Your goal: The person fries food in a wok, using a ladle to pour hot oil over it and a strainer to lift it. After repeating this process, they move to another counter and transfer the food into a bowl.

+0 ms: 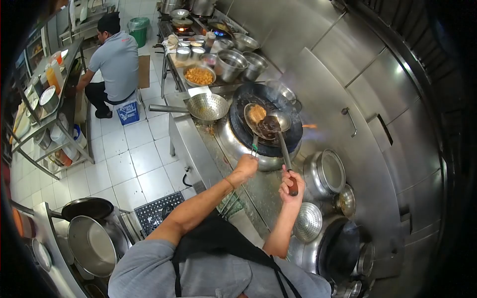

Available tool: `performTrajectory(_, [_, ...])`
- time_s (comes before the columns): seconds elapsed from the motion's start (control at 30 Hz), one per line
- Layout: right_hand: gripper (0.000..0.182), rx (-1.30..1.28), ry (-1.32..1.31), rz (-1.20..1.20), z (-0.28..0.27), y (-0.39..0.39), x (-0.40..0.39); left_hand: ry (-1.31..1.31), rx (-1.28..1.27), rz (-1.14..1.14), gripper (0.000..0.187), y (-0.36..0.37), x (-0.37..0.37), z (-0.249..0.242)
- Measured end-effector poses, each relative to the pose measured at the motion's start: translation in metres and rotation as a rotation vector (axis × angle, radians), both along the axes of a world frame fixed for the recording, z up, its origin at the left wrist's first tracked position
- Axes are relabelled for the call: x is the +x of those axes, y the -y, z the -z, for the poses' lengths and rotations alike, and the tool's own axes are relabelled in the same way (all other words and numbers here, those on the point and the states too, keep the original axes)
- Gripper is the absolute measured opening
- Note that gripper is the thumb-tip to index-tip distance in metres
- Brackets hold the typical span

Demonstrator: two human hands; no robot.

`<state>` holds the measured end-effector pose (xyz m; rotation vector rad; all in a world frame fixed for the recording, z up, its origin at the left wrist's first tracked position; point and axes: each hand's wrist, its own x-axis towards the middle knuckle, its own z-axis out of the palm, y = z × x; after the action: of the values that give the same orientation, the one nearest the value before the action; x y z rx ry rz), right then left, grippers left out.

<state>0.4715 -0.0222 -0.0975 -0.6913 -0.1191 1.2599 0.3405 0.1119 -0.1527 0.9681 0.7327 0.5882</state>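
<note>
My left hand is closed round the thin handle of a skimmer, which has a bit of green on it. The skimmer sits over a black wok on the burner, with a golden-brown piece of food and a dark, glossy piece in it. In my right hand is a long metal ladle gripped by its brown end. The ladle's bowl overlaps the dark piece in this view. Left of the wok, a perforated strainer rests with its handle pointing left.
An orange flame shows right of the wok. Nearby are a bowl of orange cubed food, metal pots, a perforated ladle and a second wok. A person sits on a blue crate by the shelves.
</note>
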Motion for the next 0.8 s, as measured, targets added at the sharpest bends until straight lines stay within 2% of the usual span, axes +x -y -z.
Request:
performTrajectory(0.17, [0.033,0.108,-0.060,-0.021,-0.011,-0.004,-0.003,0.075,-0.017,0.033,0.019,0.000,0.000,0.006])
performTrajectory(0.27, [0.031,0.025,0.091,0.028,-0.016,-0.019,-0.008,0.093,-0.066,0.047,0.017,-0.001,-0.002,0.004])
performTrajectory(0.43, [0.028,0.031,0.304,0.043,-0.011,-0.041,-0.013,0.079,-0.032,0.079,0.017,-0.001,-0.005,0.002])
performTrajectory(0.53, [0.018,-0.060,0.533,0.067,-0.013,-0.047,-0.023,0.078,-0.045,0.062,0.019,-0.002,-0.007,0.002])
performTrajectory(0.67, [0.012,-0.171,0.665,0.113,-0.001,-0.049,-0.026,0.080,-0.071,0.047,0.021,0.000,-0.008,0.000])
performTrajectory(0.73, [0.008,-0.231,0.838,0.133,0.008,-0.048,-0.023,0.082,-0.058,0.045,0.020,0.001,-0.008,0.001])
performTrajectory(0.8, [0.007,-0.269,0.865,0.154,0.014,-0.041,-0.025,0.089,-0.035,0.044,0.020,0.000,-0.005,0.003])
